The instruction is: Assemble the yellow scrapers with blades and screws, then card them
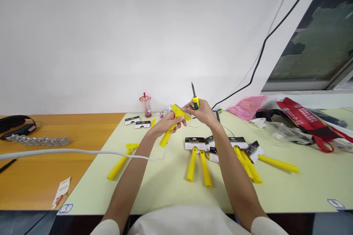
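Observation:
My left hand [163, 123] is closed around the handle of a yellow scraper [166, 136], whose wide head points up and to the right. My right hand [203, 112] keeps a green and yellow screwdriver [195, 102] in its grip, the metal tip pointing up. Fingers of that same hand pinch at the scraper's head; whatever small part is between them cannot be made out. Another yellow scraper [119, 165] lies left of my left forearm. Beyond my right forearm and beside it, several yellow scrapers [205, 170] lie with black-and-white cards over their heads.
Two loose cards [142, 125] and a lidded drink cup [146, 106] are near the wall. A white cable [82, 151] crosses in front at left. A pink bag [245, 107] and a red bag [306, 119] occupy the right. Metal parts [41, 141] rest on the wooden table.

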`<move>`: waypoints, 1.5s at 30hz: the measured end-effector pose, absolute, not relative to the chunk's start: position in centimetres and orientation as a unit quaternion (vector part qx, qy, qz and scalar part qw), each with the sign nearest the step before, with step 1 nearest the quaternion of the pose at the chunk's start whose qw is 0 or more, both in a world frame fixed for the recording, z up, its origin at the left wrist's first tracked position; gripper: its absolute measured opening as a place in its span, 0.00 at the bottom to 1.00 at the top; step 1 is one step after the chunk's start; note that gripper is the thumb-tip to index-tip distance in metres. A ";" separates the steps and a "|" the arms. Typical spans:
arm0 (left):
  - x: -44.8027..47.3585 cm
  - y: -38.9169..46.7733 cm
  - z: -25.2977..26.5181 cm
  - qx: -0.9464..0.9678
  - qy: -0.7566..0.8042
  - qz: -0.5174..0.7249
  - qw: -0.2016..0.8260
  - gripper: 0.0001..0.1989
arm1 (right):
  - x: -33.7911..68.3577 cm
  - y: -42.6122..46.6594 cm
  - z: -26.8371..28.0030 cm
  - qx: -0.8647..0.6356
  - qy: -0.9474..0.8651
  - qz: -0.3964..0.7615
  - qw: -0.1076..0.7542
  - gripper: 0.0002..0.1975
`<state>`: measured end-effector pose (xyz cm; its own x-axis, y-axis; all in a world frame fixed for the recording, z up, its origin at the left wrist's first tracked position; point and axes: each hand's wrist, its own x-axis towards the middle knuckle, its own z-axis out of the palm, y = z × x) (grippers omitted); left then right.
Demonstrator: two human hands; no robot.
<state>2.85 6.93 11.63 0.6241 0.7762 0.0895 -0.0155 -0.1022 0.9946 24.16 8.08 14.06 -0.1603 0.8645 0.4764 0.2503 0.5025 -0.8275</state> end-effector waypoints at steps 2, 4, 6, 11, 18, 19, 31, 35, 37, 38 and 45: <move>3.0 6.7 11.8 0.663 0.285 0.333 0.607 0.28 | 24.1 7.9 14.2 -0.395 -0.693 0.300 0.523 0.30; 3.0 6.6 11.9 0.659 0.284 0.340 0.608 0.28 | 24.0 7.7 14.3 -0.397 -0.692 0.295 0.527 0.27; 3.1 6.6 11.8 0.658 0.281 0.342 0.609 0.27 | 24.0 7.6 14.4 -0.400 -0.695 0.289 0.523 0.24; 2.9 6.8 11.6 0.670 0.276 0.330 0.605 0.25 | 23.9 7.5 14.3 -0.401 -0.701 0.281 0.518 0.22; 3.1 5.9 12.5 0.657 0.277 0.336 0.615 0.25 | 23.6 7.4 14.4 -0.397 -0.691 0.288 0.530 0.32; 3.1 5.8 12.6 0.654 0.273 0.335 0.621 0.25 | 23.5 7.5 14.3 -0.396 -0.688 0.293 0.533 0.32; 3.1 5.4 12.7 0.659 0.235 0.344 0.627 0.22 | 23.7 6.8 14.7 -0.359 -0.678 0.342 0.543 0.34; 3.2 5.5 12.4 0.656 0.225 0.353 0.628 0.22 | 23.7 6.2 15.2 -0.365 -0.672 0.350 0.540 0.33; 3.3 5.8 12.0 0.652 0.212 0.359 0.633 0.22 | 23.6 6.1 15.3 -0.368 -0.671 0.344 0.545 0.33; 3.3 5.9 11.9 0.647 0.207 0.366 0.636 0.23 | 23.6 6.0 15.4 -0.368 -0.671 0.339 0.547 0.32; 3.6 5.9 11.8 0.645 0.216 0.410 0.608 0.27 | 23.7 6.0 15.5 -0.368 -0.678 0.313 0.554 0.32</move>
